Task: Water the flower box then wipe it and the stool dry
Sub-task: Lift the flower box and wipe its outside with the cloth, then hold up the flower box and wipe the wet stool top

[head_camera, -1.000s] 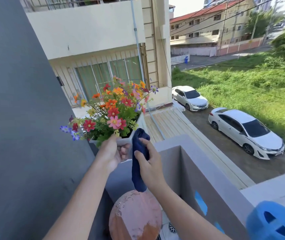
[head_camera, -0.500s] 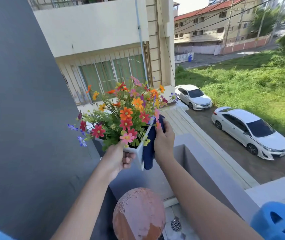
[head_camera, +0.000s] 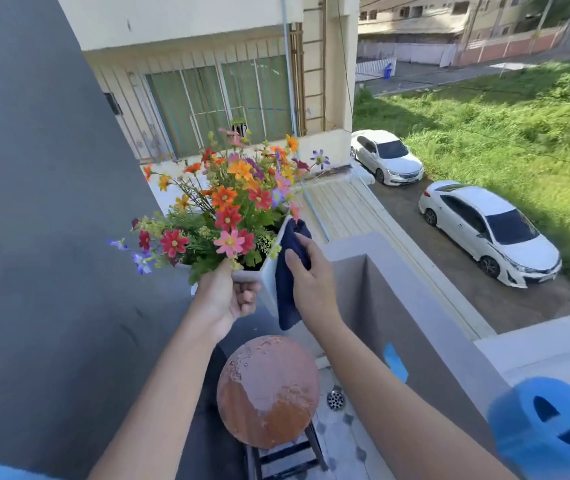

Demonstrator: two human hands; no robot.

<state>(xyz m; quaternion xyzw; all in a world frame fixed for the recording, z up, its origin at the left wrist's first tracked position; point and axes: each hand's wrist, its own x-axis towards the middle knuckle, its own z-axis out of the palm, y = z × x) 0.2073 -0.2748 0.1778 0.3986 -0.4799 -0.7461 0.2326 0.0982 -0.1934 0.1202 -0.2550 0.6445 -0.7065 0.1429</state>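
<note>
1. The left hand (head_camera: 228, 292) is clamped on the near corner of the flower box (head_camera: 265, 275) and holds it up in the air, tilted, above the stool.
2. The box runs away from the person; its long side faces right.
3. The right hand (head_camera: 311, 278) presses a dark blue cloth (head_camera: 288, 299) flat on this side, fingers together.
4. The stool (head_camera: 268, 389) stands below both hands, its round seat wet. I think it comes next; the right hand is the nearer one.
</note>
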